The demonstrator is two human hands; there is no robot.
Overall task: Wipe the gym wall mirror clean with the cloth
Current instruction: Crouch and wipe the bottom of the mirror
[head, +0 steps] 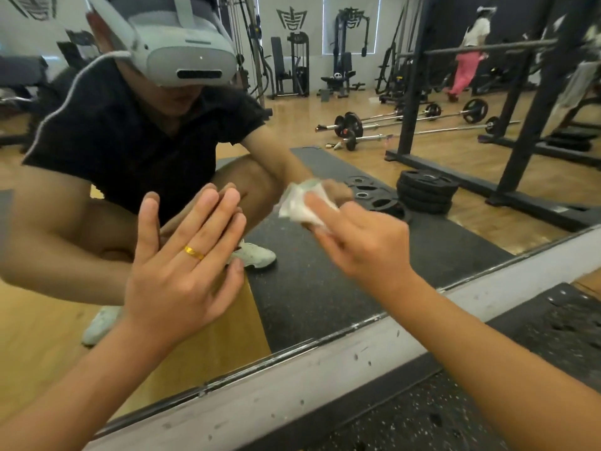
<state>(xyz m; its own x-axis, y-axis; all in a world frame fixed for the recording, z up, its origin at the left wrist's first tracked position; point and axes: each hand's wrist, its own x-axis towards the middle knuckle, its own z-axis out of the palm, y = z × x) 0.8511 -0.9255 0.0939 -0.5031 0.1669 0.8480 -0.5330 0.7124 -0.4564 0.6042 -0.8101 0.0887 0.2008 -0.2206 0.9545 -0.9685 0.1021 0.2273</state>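
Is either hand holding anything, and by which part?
The right hand holds the cloth bunched under its fingers; the left hand holds nothing, flat on the mirror.

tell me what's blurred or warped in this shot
Head view: the right hand and cloth are smeared by motion blur; the left hand, flat on the mirror, is sharp; the reflected rack posts lean from wide-angle distortion; the person in pink is soft.
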